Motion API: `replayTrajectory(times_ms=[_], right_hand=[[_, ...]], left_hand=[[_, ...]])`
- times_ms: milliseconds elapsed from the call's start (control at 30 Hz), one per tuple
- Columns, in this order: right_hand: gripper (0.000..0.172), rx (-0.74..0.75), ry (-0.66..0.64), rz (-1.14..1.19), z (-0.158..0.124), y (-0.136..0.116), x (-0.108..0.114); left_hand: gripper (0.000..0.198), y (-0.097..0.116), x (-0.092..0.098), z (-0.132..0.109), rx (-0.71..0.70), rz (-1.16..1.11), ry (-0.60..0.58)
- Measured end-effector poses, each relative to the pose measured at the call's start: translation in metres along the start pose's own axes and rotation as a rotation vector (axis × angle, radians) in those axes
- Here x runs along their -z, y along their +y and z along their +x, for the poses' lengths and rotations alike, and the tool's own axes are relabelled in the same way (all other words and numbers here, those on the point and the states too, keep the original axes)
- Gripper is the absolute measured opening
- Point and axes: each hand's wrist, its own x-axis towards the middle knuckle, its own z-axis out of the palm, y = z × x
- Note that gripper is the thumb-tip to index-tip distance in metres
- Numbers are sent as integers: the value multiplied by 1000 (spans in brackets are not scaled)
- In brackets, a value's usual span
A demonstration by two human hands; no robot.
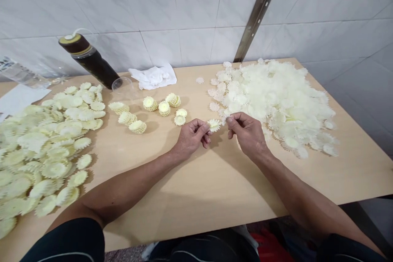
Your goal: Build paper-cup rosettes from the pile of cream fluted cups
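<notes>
Near the middle of the table, my left hand (pixel 193 135) pinches a pale yellow flower-shaped piece (pixel 214 125) with a toothed edge. Just to its right, my right hand (pixel 246 132) has thumb and forefinger pressed on a thin whitish disc (pixel 225 119), partly hidden by the fingertips. Beyond my right hand spreads a big heap of thin pale discs (pixel 267 90). Small stacks of yellow toothed pieces (pixel 137 127) stand left of my left hand. A large pile of thicker yellow toothed pieces (pixel 58 143) covers the left side.
A dark bottle (pixel 96 63) leans at the back left, beside a clear round lid (pixel 122 86) and a crumpled white tissue (pixel 153 77). A clear plastic bottle (pixel 21 74) lies at the far left. Behind the wooden table (pixel 184 196) rises a tiled wall with a metal post (pixel 259 12).
</notes>
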Motion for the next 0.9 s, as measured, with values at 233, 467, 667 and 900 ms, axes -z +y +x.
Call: replayTrajectory(times_ms=[233, 467, 667, 900], right_hand=[[38, 119, 310, 78, 25, -8, 36], [27, 253, 210, -370, 21, 1, 36], [27, 499, 272, -825, 27, 5, 54], [27, 530, 229, -713, 11, -1, 31]], left_hand=[[50, 2, -1, -2, 14, -1, 23], [44, 3, -1, -7, -32, 130, 21], [40, 3, 1, -6, -57, 178, 49], [38, -2, 2, -7, -74, 230, 44]])
